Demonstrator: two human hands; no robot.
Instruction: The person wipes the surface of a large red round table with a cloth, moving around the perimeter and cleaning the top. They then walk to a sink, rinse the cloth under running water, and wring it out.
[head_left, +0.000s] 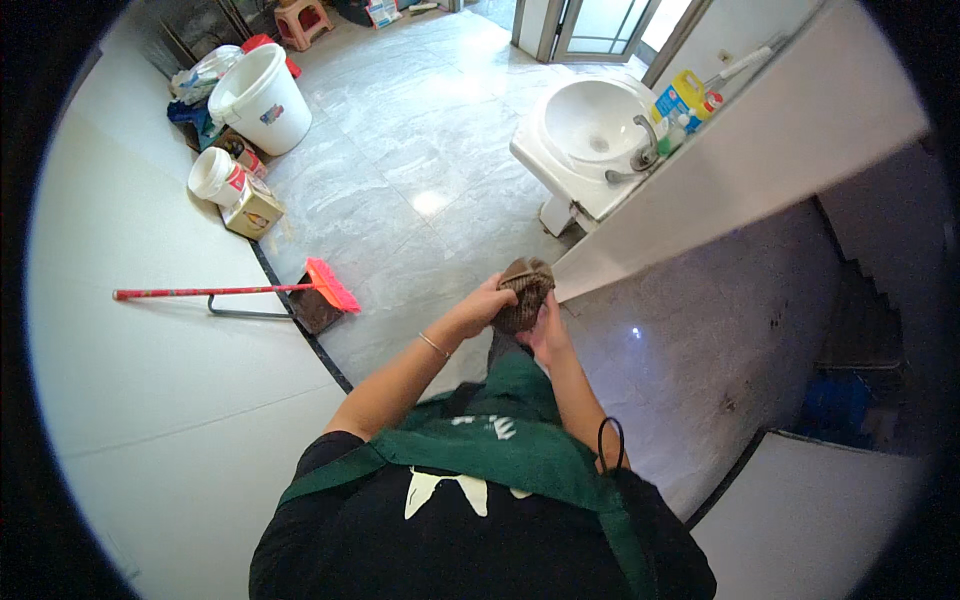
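Observation:
Both of my hands hold a bunched brown textured cloth (523, 300) in front of my body. From the left side, my left hand (484, 306) grips it with the thumb laid across its front. My right hand (550, 334) holds it from below and the right, its fingers partly hidden behind the fabric. The cloth is folded over at the top; whether it is a rag or a garment I cannot tell. A green apron (517, 390) hangs over my black shirt just below the hands.
Ahead to the right stands a white washbasin (536, 154) with a metal faucet (643, 146) and a yellow bottle (679, 97). A red broom (217, 292) and a dustpan (315, 309) lean at the left wall. Beyond them are a white bucket (262, 112), a small tub (214, 176) and a carton (253, 212).

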